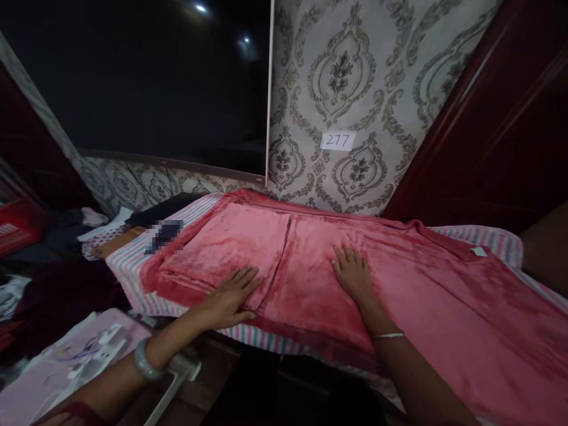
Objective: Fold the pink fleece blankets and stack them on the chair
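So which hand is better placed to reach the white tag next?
Probably your right hand: it rests on the pink fabric nearer the white tag; your left hand lies farther off.

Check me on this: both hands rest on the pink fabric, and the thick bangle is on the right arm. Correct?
Not quite: the head view shows the thick bangle on the left arm. The left hand and right hand do both rest on the pink fabric.

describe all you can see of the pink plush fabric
The pink, plush-looking fabric has darker red patches, a small white tag at far right, and layered folds at left. It lies over a pink-grey-white striped cloth. The person's left grip and right grip rest open and flat on it; a dark crease runs between them.
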Demonstrator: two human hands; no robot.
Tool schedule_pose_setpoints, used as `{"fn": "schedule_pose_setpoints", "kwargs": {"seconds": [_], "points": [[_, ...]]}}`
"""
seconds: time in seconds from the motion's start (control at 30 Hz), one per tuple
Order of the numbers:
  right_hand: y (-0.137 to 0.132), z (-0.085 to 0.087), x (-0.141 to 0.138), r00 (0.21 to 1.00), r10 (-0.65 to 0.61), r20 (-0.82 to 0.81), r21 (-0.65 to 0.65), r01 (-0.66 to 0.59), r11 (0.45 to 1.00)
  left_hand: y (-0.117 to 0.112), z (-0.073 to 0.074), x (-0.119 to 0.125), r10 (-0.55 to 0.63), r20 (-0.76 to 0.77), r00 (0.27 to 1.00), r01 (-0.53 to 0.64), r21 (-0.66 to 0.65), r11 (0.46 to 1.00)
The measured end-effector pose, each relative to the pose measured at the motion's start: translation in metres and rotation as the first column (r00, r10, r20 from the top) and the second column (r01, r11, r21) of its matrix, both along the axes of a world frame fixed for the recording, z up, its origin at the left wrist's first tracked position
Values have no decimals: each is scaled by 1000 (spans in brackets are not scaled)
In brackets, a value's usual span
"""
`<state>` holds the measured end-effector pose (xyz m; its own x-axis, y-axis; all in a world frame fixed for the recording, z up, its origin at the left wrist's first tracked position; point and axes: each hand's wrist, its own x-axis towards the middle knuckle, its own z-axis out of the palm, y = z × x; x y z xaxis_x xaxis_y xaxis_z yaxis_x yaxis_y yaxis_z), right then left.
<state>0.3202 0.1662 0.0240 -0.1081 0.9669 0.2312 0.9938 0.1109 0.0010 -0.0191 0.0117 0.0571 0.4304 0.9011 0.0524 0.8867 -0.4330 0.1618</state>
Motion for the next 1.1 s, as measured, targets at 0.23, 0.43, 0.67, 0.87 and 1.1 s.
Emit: {"fn": "schedule_pose_setpoints", "kwargs": {"seconds": [0.23, 0.43, 0.67, 0.87, 1.1], "points": [[0, -4, 1, 1000, 8, 22, 40, -9, 999, -2, -14, -3, -1, 33, 999, -2, 78, 997], [0, -6, 4, 1000, 30, 1, 74, -30, 997, 0, -16, -4, -37, 85, 996, 27, 120, 992], [0, -8, 7, 998, 48, -39, 85, -45, 995, 7, -16, 3, -32, 167, 985, 0, 190, 982], [1, -9, 7, 996, 61, -68, 92, -55, 994, 11, -6, 5, -79, 370, 926, -14, 241, 970], [3, -10, 8, 996, 55, -67, 71, -51, 996, 7, -5, 22, -16, 380, 925, -113, 315, 942]]}}
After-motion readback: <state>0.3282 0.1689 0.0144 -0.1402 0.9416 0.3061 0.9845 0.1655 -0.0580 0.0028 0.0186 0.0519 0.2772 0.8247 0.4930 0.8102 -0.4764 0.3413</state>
